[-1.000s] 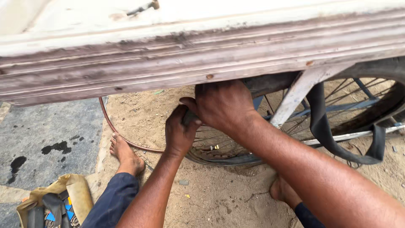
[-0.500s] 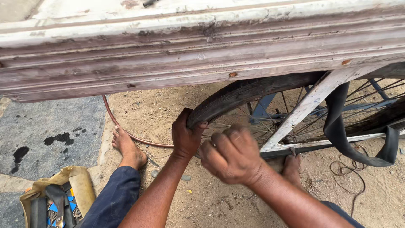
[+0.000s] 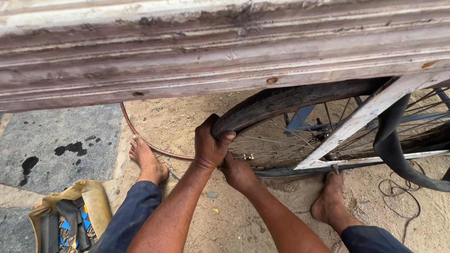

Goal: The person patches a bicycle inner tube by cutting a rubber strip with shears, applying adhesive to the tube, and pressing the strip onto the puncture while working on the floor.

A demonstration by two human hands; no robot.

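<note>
Both hands on the wheel. Left hand [image 3: 210, 146] clamped over the black tyre [image 3: 281, 100], thumb on the outer tread, fingers wrapped round its inner edge, pulling the tyre end away from the rim. Right hand [image 3: 238, 172] sits just below and behind the left, fingers curled toward the wheel rim [image 3: 276, 172]; what it pinches is hidden by the left wrist, cannot tell.

Wheel stays mounted under the weathered wooden cart body [image 3: 211, 51], spokes [image 3: 272, 145] visible, pale frame bar [image 3: 370, 117] crossing in front.

Progress, judged from layout: tyre already partly off, the near end is lifted clear of the rim while the rest seems to sit along the top, probably still seated there, view is cut off by the cart. Black inner tube [image 3: 398, 154] hangs loose at right, out of the tyre. Left to do: tyre and tube are not back in place.

Bare feet planted on sandy ground [image 3: 243, 220], left foot [image 3: 147, 161], right foot [image 3: 330, 201]. Yellow tool bag [image 3: 93, 201] lies open at lower left, untouched. Thin reddish hoop [image 3: 140, 136] lies on the ground behind the left foot.
</note>
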